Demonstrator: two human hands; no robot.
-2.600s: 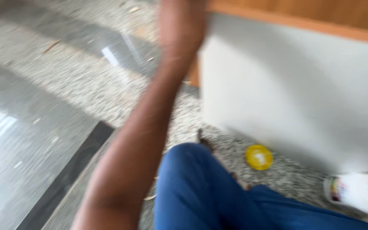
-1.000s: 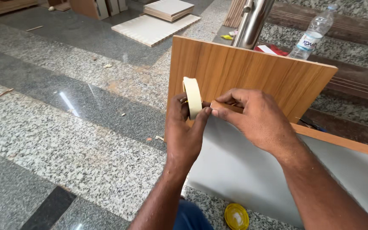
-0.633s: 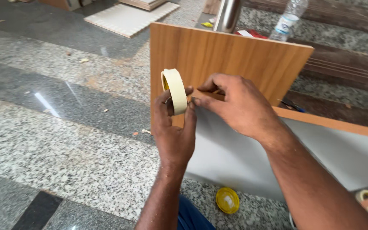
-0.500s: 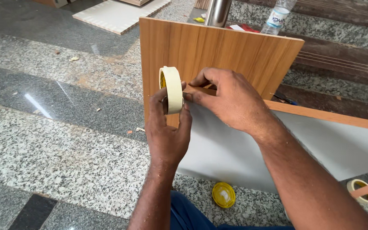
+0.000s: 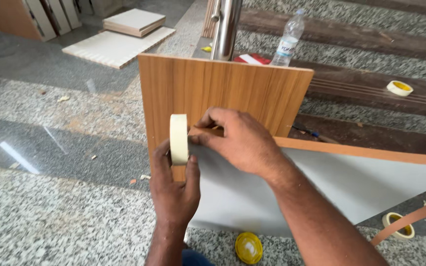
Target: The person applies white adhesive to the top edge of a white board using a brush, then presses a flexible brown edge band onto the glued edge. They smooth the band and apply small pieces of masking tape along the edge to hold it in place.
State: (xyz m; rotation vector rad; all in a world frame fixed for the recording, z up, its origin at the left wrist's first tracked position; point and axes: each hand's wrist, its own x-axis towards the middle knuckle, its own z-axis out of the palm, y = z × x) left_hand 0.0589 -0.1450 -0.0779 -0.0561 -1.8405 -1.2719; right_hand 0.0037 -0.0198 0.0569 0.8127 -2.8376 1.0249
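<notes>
Gripping tape roll (image 5: 178,139), left hand (image 5: 173,189) closed around it at wood-grain panel (image 5: 223,93) near edge. Tape end pinched by right hand (image 5: 240,143) fingers against white board (image 5: 331,187). Taping judged barely begun: no strip seen laid. Yellow lid (image 5: 248,247) on floor, near.

Clear plastic water bottle (image 5: 288,40) upright just behind the top edge of the upright wooden panel (image 5: 232,93), right of centre; pale cap, white wrap-around label with blue print. Flat red-and-white package (image 5: 250,58) lying just behind the same edge, left of the bottle, mostly hidden by the panel. No signs or screens in view.
</notes>
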